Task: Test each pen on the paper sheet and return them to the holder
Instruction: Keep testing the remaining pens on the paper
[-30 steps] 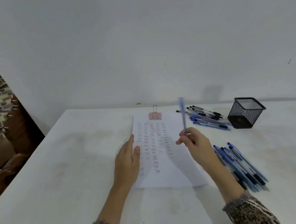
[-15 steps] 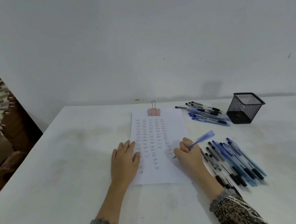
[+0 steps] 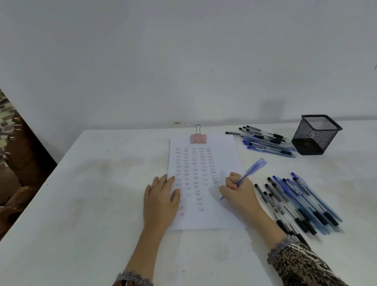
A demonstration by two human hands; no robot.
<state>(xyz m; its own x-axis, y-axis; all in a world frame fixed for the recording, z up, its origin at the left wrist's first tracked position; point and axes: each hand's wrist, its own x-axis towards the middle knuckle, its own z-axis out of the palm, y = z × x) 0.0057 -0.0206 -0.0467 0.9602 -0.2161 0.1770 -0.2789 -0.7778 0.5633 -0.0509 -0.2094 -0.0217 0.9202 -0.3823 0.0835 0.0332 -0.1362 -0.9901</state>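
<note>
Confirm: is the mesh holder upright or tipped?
Upright: the mesh holder stands on its base, rim up, nothing sticking out.

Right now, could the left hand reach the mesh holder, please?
Probably not easily: the left hand lies flat on the paper sheet, while the mesh holder stands at the far right, so it would have to cross the right hand gripping the blue pen.

Brown-and-black patterned sleeves [image 3: 305,268] end in grey lace cuffs [image 3: 280,247].
</note>
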